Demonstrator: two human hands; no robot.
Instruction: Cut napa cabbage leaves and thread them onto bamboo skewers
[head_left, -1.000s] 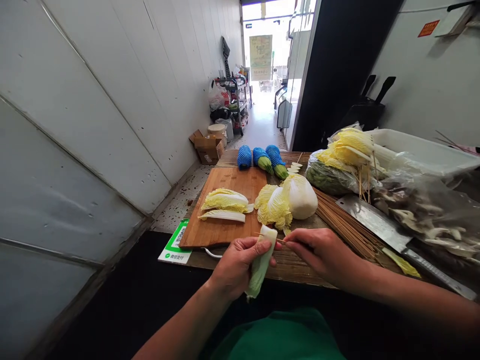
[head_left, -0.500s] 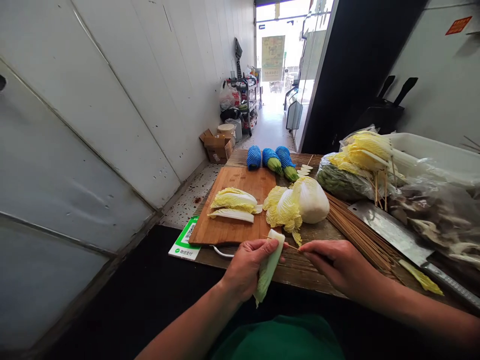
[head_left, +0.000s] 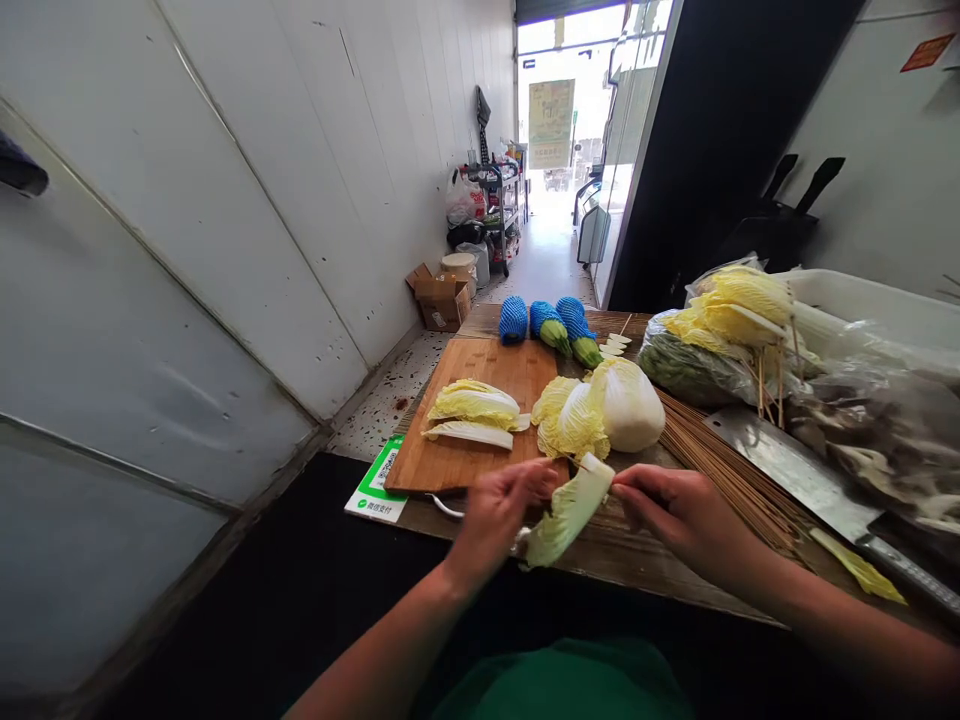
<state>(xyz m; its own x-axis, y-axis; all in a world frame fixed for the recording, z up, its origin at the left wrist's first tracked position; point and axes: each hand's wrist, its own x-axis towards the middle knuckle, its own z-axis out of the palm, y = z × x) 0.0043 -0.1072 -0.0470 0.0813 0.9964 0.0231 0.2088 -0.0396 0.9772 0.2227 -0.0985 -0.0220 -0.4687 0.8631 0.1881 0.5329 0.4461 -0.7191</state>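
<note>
A pale Chinese cabbage leaf [head_left: 574, 515] hangs tilted on a thin wooden skewer [head_left: 564, 460], above the table's front edge. My right hand [head_left: 667, 505] pinches the skewer close to the leaf's thick white end. Beside the leaf's other side is my left hand [head_left: 499, 515], its fingers loosely bent, apart and slightly blurred. Whether its fingertips touch the leaf is hard to see. Cut cabbage leaves [head_left: 476, 405] lie on the wooden cutting board [head_left: 420, 465]. A cabbage head [head_left: 631, 405] with loosened yellow leaves sits right of the board.
Blue-netted zucchini [head_left: 551, 327] lie behind the board. On the right are a bundle of skewers [head_left: 731, 470], a cleaver [head_left: 787, 465], skewered cabbage [head_left: 739, 305] and plastic bags [head_left: 877, 400]. A green payment card [head_left: 379, 485] and white cable [head_left: 444, 507] are at the front left.
The leaf has swung up and to the right on the skewer. My left hand has loosened from around it, while my right hand still holds the skewer. The view shifted slightly.
</note>
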